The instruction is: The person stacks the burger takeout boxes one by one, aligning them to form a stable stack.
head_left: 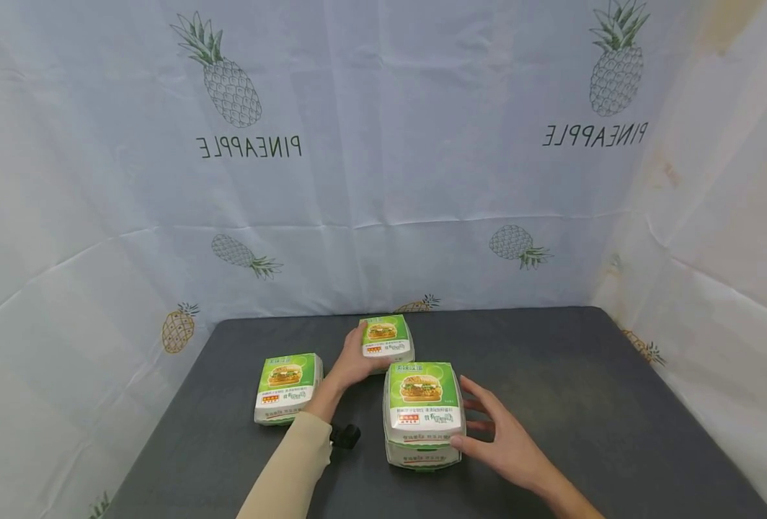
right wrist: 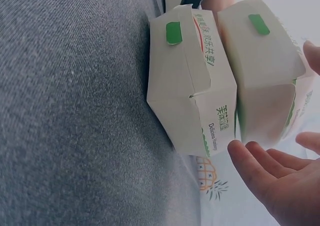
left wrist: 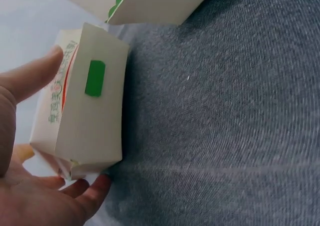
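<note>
Three places on the dark table hold burger boxes with green-and-white lids and a burger picture. My left hand (head_left: 356, 360) holds the far burger box (head_left: 386, 339): in the left wrist view the thumb lies over its lid side and the fingers reach its lower edge. Near the table's middle, one burger box (head_left: 425, 404) is stacked on a lower burger box (head_left: 422, 458). My right hand (head_left: 503, 440) is beside this stack's right side, fingers extended and spread, thumb at the near corner. In the right wrist view its fingertips (right wrist: 237, 148) are by the seam between the two boxes.
Another burger box (head_left: 287, 386) stands left of my left forearm. A black device (head_left: 346, 435) is on my left wrist. The dark table (head_left: 584, 404) ends at a white curtain (head_left: 383, 180) with pineapple prints at the back and sides.
</note>
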`<state>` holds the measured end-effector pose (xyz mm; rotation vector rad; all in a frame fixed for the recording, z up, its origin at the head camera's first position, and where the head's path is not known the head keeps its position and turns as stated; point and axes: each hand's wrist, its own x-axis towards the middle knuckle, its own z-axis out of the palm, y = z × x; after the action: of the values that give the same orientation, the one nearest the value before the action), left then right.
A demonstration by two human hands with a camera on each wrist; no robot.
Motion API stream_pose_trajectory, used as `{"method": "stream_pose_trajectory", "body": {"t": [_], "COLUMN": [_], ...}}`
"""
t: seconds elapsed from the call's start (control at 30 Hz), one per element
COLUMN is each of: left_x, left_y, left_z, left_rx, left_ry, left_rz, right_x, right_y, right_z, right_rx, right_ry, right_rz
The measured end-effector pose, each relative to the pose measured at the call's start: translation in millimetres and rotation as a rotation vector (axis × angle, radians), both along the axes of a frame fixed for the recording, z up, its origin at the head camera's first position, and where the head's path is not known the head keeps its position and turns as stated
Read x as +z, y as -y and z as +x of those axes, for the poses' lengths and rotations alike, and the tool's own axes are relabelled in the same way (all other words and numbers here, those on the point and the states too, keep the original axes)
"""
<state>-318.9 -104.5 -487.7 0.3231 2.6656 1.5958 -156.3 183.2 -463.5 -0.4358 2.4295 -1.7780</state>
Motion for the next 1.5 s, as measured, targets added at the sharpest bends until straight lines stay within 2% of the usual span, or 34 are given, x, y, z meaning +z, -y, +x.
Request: {"method": "stream_pose_trajectory", "body": {"t": [0.27, 0.5, 0.73, 1.03, 1.3, 1.5], "left_x": [-0.4, 8.9, 29.5, 58.0, 84.5, 99.1], "left_y": [-1.3, -0.1, 5.2, 9.3, 8.2, 4.7], "left_z": [0.8, 3.4, 8.6, 18.3, 34.7, 52.5], "left_rx": [0.047, 0.066, 0.087, 0.081, 0.045, -0.017], "left_ry": [-0.003, -0.057, -0.131, -0.181, -0.186, -0.217], "left_rz": [-0.047, -0.018, -0.010, 0.007, 0.026, 0.066], "right_x": [-0.2, -0.7, 0.1, 1.3, 0.7, 0.3], "right_y": [2.6, 4.6, 6.1, 7.6, 8.0, 7.6], "right_z": [0.0, -0.9, -0.8, 0.0, 1.6, 3.3], "right_rx": [0.008, 0.017, 0.014, 0.009, 0.008, -0.003], "right_ry": [-0.006, -0.002, 0.003, -0.001, 0.005, 0.030], "right_rz": [0.002, -0.007, -0.012, -0.016, -0.029, -0.048]}}
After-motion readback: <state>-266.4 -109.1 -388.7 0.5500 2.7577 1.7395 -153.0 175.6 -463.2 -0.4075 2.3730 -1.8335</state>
